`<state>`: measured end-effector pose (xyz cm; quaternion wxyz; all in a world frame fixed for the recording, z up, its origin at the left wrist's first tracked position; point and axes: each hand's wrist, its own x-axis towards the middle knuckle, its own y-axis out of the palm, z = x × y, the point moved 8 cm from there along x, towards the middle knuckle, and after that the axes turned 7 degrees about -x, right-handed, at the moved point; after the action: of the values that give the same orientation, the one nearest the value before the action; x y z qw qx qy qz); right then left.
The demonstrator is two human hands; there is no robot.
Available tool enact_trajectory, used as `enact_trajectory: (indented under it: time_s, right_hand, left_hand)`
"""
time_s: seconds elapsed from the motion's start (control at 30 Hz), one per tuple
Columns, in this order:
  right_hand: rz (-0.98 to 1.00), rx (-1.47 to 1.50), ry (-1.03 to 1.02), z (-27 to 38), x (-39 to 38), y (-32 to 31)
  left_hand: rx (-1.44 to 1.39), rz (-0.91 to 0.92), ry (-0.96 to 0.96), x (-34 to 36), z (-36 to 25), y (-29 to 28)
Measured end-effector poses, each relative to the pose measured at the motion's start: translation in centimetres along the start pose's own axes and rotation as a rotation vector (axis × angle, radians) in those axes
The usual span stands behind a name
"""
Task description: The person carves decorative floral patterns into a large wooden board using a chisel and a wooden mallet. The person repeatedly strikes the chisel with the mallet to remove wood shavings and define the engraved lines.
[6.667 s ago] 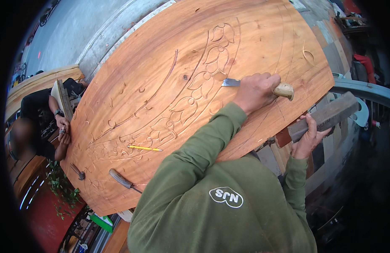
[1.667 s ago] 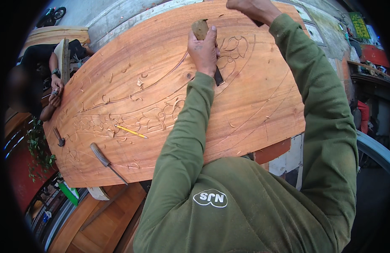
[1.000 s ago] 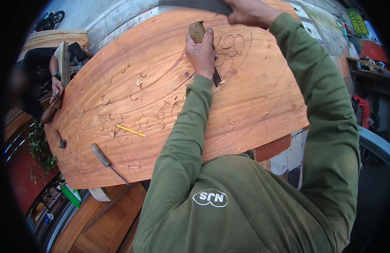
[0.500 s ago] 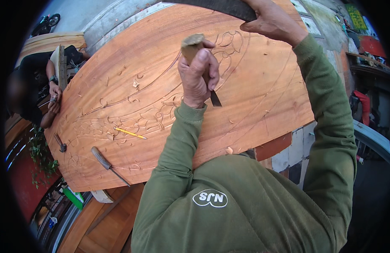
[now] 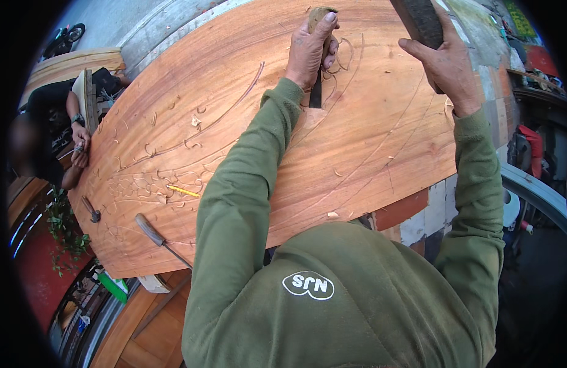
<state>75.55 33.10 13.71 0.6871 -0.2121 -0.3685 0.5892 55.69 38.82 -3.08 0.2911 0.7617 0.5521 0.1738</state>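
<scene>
A large wooden board (image 5: 369,135) with carved curves and leaf shapes lies before me. Near its far side, my left hand (image 5: 306,56) is wrapped round the handle of a chisel (image 5: 316,92). The chisel stands nearly upright, its flat dark blade pointing down at the carved lines and seeming to meet the wood. To the right, my right hand (image 5: 450,70) grips a long dark wooden mallet (image 5: 418,23), raised above the board and tilted; its far end runs out of view. Part of the carving is hidden behind my left forearm.
On the board's left part lie a yellow pencil (image 5: 183,191), a wooden-handled tool (image 5: 150,230), a small dark hammer (image 5: 91,210) and curled shavings. A person (image 5: 75,132) sits at the left edge, hands at the board. Plant leaves (image 5: 63,227) hang at lower left.
My left hand has moved away from me and to the right, bringing the chisel more upright. My right hand has swung right and nearer, turning the mallet from nearly level to steep.
</scene>
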Motion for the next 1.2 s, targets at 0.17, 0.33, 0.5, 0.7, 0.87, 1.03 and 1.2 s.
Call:
enact_trajectory:
  time_s: [0.17,0.33,0.5,0.7,0.87,1.03,1.2]
  right_hand:
    - [-0.113,0.088,0.025,-3.7,0.2,-2.8]
    - [-0.079,0.026,0.176,-10.1,-2.2,-1.1]
    - [0.178,-0.087,0.174,-9.8,-4.2,0.1]
    - [0.131,-0.137,0.116,-10.0,-6.7,2.7]
    - [0.141,0.078,0.439,-11.9,-8.5,0.7]
    - [0.102,0.054,0.253,-8.1,-11.4,3.0]
    - [-0.022,0.275,0.455,-9.5,-13.4,0.0]
  left_hand:
    - [0.046,0.099,-0.123,0.0,0.9,2.6]
    - [0.164,0.278,-0.259,-0.2,3.0,5.0]
    - [0.249,0.298,-0.364,-0.7,4.3,4.4]
    - [0.284,0.343,-0.391,-0.5,5.2,5.1]
    - [0.316,0.407,-0.475,-1.7,5.7,5.5]
    - [0.340,0.405,-0.470,-3.6,3.8,6.6]
    - [0.065,0.358,-0.218,-6.3,-5.8,5.8]
